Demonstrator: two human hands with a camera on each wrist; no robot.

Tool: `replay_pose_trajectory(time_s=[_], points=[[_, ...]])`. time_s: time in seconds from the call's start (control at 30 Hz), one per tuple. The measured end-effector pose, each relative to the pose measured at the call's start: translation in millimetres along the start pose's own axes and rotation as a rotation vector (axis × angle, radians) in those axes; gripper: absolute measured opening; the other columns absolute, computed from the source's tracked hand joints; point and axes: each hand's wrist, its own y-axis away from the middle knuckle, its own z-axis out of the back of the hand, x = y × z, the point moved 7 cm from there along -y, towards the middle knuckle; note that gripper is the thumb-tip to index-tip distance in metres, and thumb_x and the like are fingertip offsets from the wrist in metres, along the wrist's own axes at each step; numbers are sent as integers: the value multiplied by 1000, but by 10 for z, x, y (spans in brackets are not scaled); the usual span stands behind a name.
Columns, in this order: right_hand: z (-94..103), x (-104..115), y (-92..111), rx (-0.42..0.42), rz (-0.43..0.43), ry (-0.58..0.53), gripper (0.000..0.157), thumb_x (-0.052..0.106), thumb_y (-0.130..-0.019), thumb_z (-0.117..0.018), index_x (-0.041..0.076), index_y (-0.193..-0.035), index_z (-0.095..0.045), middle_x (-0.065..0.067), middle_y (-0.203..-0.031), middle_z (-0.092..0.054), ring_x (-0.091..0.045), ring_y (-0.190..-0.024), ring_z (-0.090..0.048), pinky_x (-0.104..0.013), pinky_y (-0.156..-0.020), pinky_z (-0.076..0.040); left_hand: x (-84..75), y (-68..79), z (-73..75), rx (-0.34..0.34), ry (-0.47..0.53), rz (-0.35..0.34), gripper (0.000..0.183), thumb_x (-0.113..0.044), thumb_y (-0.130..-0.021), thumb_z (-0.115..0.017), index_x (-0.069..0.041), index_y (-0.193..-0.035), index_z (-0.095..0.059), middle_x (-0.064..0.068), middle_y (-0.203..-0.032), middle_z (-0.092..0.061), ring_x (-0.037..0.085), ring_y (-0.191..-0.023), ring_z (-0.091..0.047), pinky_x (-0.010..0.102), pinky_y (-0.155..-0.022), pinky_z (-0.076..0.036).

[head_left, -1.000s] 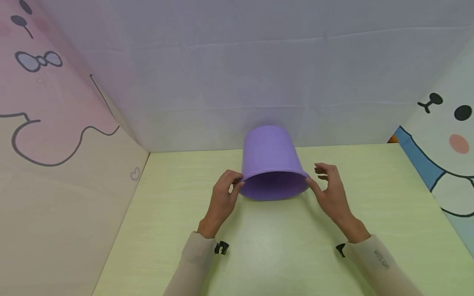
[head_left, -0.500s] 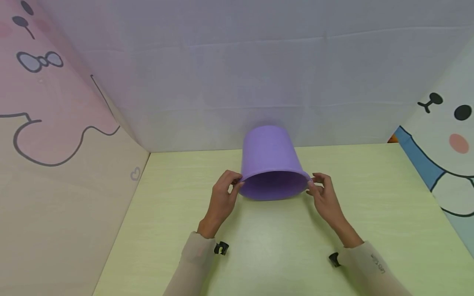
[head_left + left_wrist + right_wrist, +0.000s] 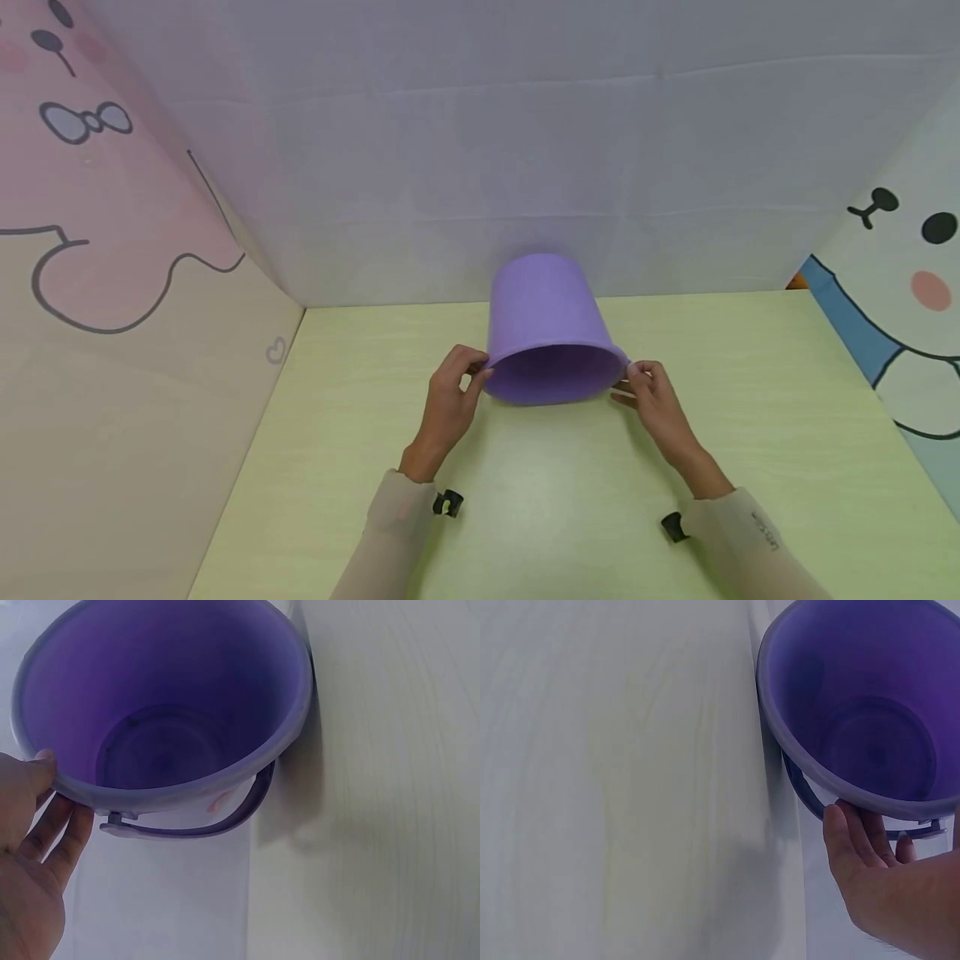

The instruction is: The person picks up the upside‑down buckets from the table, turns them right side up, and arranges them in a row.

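Between the left hand [image 3: 450, 396] and the right hand [image 3: 660, 414], the purple bucket [image 3: 543, 300] lies on its side on the table [image 3: 360, 400]. Each hand pinches its rim, thumb against fingers. The mouth opens away from the wall [image 3: 420, 158] behind the bucket; its long axis runs back toward that wall. Lettering on the right sleeve [image 3: 738, 533], in front of the bucket, starts "Lets"; the rest is too small.

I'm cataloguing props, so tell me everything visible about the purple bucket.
The purple bucket looks like smooth plastic, with a thick rim, a ringed round base and a matching handle hanging outside. A reddish mark shows on its exterior. It is tipped on its side over the table, opening toward the head camera, base toward the white backdrop. The left hand and right hand hold opposite sides of the rim.
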Motion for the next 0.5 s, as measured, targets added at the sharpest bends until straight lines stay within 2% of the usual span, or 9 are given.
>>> replay_pose_trajectory(time_s=[0.17, 0.33, 0.5], points=[[-29, 4, 1, 19, 2, -2, 48, 35, -100, -34, -10, -118, -38, -26, -118, -47, -29, -108, -53, -34, -89, -49, 22, 2, 7, -8, 20, 11, 14, -4, -86, -64, -6, -100, -61, 2, -94, -56, 14, -83, -56, 24, -74, -51], [-26, 27, -4, -8, 23, 1, 49, 33, -100, -36, -14, -111, -44, -27, -111, -50, -29, -102, -55, -32, -87, -49, 29, 7, 12, -7, 40, 34, 14, -6, -86, -63, -6, -101, -61, 2, -94, -56, 14, -82, -57, 24, -73, -51], [-14, 76, 1, -38, 41, -2, 48, 32, -100, -37, -15, -105, -43, -26, -108, -49, -25, -99, -56, -30, -86, -50, 21, 9, 24, -22, 67, 30, 15, -5, -86, -64, -7, -101, -62, 2, -94, -57, 14, -82, -57, 24, -72, -51]])
